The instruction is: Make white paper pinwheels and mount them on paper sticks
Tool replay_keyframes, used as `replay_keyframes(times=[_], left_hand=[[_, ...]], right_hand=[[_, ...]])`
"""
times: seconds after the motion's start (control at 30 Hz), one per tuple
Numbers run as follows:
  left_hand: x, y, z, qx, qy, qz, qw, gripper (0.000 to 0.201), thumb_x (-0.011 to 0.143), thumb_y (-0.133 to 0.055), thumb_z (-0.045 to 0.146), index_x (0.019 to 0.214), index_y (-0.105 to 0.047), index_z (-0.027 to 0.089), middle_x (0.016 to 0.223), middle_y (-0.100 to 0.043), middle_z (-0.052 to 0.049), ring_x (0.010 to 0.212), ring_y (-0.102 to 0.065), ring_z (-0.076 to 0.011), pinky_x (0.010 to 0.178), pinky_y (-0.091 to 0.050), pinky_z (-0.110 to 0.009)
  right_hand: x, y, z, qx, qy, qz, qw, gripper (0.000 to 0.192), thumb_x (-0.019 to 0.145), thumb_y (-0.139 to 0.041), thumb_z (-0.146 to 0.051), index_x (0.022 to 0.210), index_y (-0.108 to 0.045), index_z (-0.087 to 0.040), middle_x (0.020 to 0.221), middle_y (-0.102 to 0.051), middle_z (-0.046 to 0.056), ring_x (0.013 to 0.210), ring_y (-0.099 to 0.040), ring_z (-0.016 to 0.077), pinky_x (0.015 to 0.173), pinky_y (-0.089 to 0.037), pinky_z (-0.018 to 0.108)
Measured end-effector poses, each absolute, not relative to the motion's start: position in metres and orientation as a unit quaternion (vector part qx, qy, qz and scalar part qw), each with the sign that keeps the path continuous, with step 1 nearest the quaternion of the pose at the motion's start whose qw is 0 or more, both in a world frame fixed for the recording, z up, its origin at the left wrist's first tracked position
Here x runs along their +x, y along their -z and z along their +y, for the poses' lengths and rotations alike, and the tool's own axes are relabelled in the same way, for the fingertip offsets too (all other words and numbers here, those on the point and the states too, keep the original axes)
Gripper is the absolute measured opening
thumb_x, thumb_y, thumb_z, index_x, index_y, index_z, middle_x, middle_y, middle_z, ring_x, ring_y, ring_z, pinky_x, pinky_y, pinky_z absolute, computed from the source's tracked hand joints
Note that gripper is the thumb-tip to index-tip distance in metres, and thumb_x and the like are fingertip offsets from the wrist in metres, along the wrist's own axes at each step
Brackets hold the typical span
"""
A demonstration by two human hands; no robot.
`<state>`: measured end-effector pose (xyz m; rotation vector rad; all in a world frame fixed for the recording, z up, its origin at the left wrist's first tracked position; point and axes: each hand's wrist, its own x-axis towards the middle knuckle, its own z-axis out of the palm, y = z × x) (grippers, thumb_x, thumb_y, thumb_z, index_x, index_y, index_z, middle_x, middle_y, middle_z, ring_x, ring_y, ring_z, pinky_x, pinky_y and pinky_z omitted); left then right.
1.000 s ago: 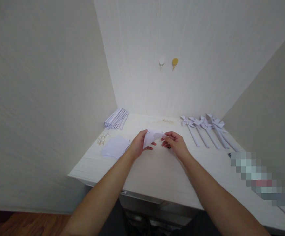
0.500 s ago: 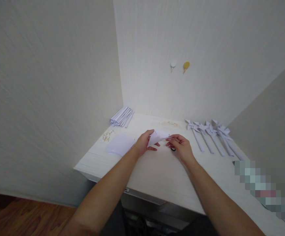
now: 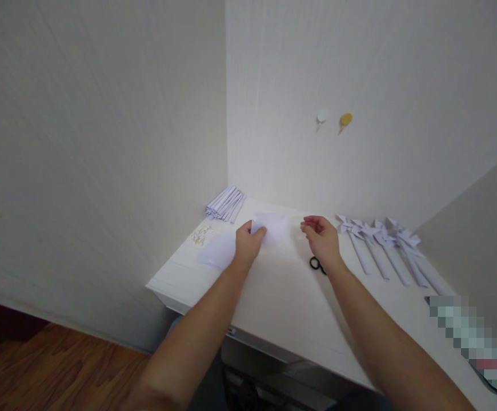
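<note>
My left hand (image 3: 248, 242) is closed on a white sheet of paper (image 3: 276, 227), pinching it near its left side with the thumb on top. To the right of this sheet, my right hand (image 3: 323, 240) hovers apart from it. Its thumb and fingers are curled together in a loose pinch; anything between them is too small to make out. Black-handled scissors (image 3: 315, 263) lie just under my right wrist, partly hidden. Beside my left wrist rests more white paper (image 3: 216, 251), partly covered by the arm.
Rolled paper sticks (image 3: 226, 204) are bundled in the back left corner, with cotton swabs (image 3: 201, 234) in front. Several paper pinwheels (image 3: 385, 240) on rolled sticks line the right side. Two hooks, white (image 3: 321, 117) and yellow (image 3: 345, 120), are on the wall. A blurred-out object (image 3: 467, 331) lies at right.
The sheet, bent and held between both hands before, now lies flatter in my left hand alone. My right hand has let go of it and moved away, uncovering the scissors' handles. The view has shifted.
</note>
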<state>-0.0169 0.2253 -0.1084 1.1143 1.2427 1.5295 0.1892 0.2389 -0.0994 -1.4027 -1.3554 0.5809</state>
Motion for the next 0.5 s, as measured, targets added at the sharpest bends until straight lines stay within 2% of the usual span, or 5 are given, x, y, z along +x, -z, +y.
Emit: replay_keyframes(times=[0.13, 0.27, 0.5], left_hand=[[-0.065, 0.095, 0.209, 0.438, -0.65, 0.524, 0.333, 0.024, 0.071, -0.069, 0.036, 0.082, -0.073, 0.015, 0.077, -0.069, -0.001, 0.07, -0.06, -0.0168, 0.065, -0.048, -0.026], [-0.122, 0.09, 0.188, 0.437, -0.649, 0.567, 0.257, 0.026, 0.072, -0.067, 0.038, 0.083, -0.072, 0.015, 0.073, -0.066, 0.0, 0.065, -0.056, -0.0161, 0.059, -0.045, -0.026], [-0.181, 0.101, 0.161, 0.409, -0.635, 0.627, 0.189, 0.024, 0.074, -0.064, 0.037, 0.083, -0.071, 0.016, 0.068, -0.064, 0.0, 0.06, -0.054, -0.016, 0.056, -0.042, -0.025]], right_hand=[[0.135, 0.102, 0.26, -0.591, -0.261, -0.639, 0.418, 0.029, 0.1, -0.067, -0.036, 0.121, -0.067, -0.016, 0.117, -0.071, 0.008, 0.099, -0.071, 0.0219, 0.087, -0.06, 0.042], [0.057, 0.102, 0.271, -0.561, -0.283, -0.722, 0.289, 0.032, 0.102, -0.066, -0.036, 0.129, -0.065, -0.018, 0.13, -0.067, 0.011, 0.108, -0.069, 0.0241, 0.092, -0.06, 0.045], [-0.037, 0.091, 0.296, -0.539, -0.264, -0.792, 0.113, 0.036, 0.101, -0.068, -0.036, 0.132, -0.064, -0.019, 0.134, -0.066, 0.011, 0.113, -0.068, 0.0262, 0.093, -0.06, 0.047]])
